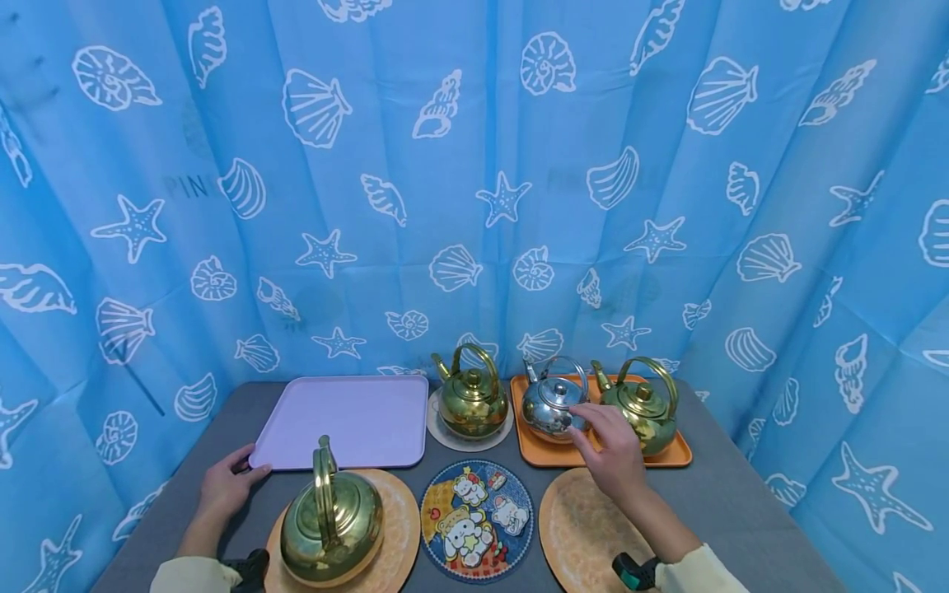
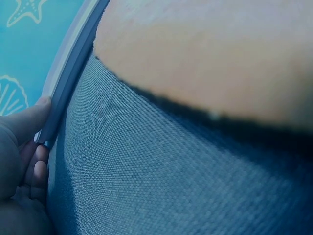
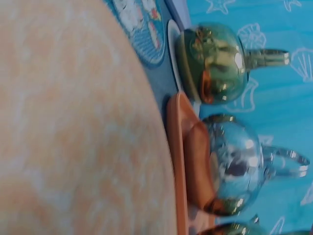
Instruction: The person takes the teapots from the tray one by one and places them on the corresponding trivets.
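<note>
My left hand (image 1: 226,486) pinches the near left corner of a lilac tray (image 1: 344,420). In the left wrist view the thumb lies over the tray's rim (image 2: 68,63), with fingertips under it. In front of a silver kettle (image 1: 552,412), my right hand (image 1: 610,445) has thumb and fingers apart; whether they touch the kettle I cannot tell. The silver kettle and a gold kettle (image 1: 641,412) stand on an orange tray (image 1: 534,455). The right wrist view shows the silver kettle (image 3: 237,164) with its handle up, but no part of that hand.
Another gold kettle (image 1: 472,399) stands on a pale round mat (image 1: 445,432). A larger gold kettle (image 1: 331,519) sits on the left round board (image 1: 400,502). Between that and the right round board (image 1: 574,511) lies a cartoon-printed round mat (image 1: 477,523). A blue curtain (image 1: 474,206) hangs behind the grey table.
</note>
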Demonstrator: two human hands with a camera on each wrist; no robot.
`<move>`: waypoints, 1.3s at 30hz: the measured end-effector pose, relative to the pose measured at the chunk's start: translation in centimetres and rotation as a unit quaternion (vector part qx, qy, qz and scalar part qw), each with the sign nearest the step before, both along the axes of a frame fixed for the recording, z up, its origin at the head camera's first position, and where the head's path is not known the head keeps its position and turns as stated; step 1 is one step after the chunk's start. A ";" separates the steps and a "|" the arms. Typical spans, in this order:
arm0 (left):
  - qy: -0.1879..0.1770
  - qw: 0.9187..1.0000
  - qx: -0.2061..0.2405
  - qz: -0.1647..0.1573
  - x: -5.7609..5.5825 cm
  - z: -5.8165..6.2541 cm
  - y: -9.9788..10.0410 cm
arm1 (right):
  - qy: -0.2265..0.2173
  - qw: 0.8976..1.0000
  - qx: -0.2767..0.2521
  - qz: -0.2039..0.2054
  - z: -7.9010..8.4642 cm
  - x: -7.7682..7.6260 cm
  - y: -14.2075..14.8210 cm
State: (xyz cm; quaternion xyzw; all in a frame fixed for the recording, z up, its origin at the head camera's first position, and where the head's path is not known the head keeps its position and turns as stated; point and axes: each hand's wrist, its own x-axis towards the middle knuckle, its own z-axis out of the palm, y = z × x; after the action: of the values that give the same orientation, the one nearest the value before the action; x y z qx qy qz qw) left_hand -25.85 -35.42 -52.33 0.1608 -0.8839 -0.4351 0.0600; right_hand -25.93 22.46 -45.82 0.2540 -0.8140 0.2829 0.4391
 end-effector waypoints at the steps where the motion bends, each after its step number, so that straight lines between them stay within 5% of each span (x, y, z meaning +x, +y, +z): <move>1: 0.000 1.000 0.000 0.001 0.0 0.0 0.0 | -0.003 1.000 -0.005 -0.003 -0.1 0.2 0.4; 15: 0.009 1.000 -0.011 -0.006 -0.3 -0.4 -0.5 | 0.088 0.991 -0.095 -0.043 -1.9 1.1 5.5; 39: 0.001 1.000 -0.001 -0.007 0.1 0.4 0.0 | -0.021 0.969 -0.161 -0.187 -3.9 2.1 10.1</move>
State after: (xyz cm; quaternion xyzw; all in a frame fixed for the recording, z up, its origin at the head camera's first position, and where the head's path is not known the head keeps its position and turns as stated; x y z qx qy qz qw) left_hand -25.80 -35.37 -51.96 0.1542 -0.8852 -0.4349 0.0585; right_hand -23.88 32.60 -49.68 0.0172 -0.7998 0.3280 0.5025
